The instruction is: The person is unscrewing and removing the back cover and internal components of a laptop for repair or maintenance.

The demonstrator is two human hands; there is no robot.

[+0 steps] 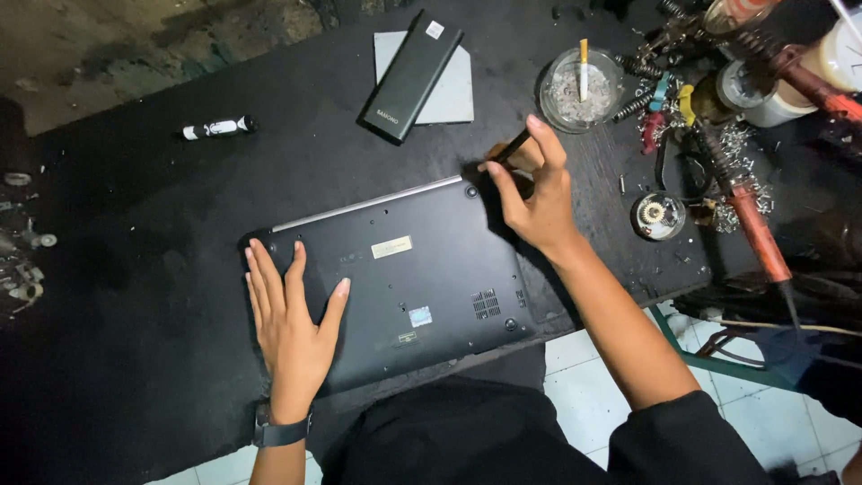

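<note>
A black laptop (404, 269) is lying upside down on the dark bench (135, 296), with its bottom cover facing up and its hinge edge turned away from the person. The left hand (292, 314) is resting flat on the left part of the cover, with the fingers spread and the palm down; its grip is open and it is holding nothing, only pressing on the laptop. A dark watch (280, 434) is sitting on the left wrist.

The right hand (534, 189) is staying at the far right corner of the laptop. Its grip is closed around a thin black tool (512, 146), probably a small screwdriver, pinched between the thumb and the fingers. The tool is leaning, and its lower end is hidden behind the hand, so I cannot tell whether it is touching the cover.

Behind the laptop, a long black power bank (411, 76) is lying tilted over a grey flat plate (449, 90). To the right of it a glass ashtray (579, 90) is standing with a cigarette (584, 67) in it. A small white and black marker (215, 128) is lying well apart on the left side of the bench. On the right side, a soldering iron (750, 216) with a red handle is lying among loose screws and springs, near a small round tin (657, 216).
</note>
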